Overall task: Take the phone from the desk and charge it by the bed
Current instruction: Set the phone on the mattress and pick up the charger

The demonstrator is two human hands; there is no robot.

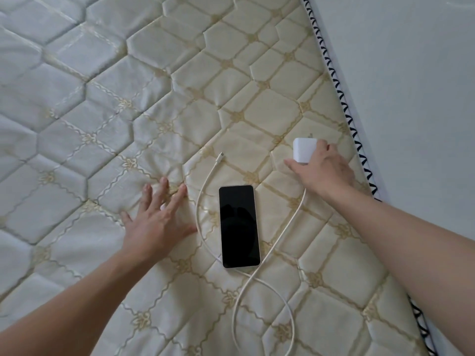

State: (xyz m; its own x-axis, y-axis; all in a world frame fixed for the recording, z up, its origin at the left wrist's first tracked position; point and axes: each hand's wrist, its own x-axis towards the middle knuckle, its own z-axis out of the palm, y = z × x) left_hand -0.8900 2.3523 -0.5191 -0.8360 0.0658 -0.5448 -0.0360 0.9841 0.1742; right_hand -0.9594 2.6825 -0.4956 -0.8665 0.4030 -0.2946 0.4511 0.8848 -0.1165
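Observation:
A phone (239, 226) with a dark screen lies face up on the quilted cream mattress (128, 98). A white charging cable (259, 281) loops around and under the phone; its free plug end (220, 157) rests on the mattress above the phone, not connected. My right hand (322, 170) grips the white charger block (304, 150) near the mattress's right edge. My left hand (158, 222) lies flat on the mattress to the left of the phone, fingers spread, holding nothing.
The mattress edge with black and white stitched trim (344, 104) runs diagonally down the right side. Beyond it is a plain pale wall or floor surface (411, 73).

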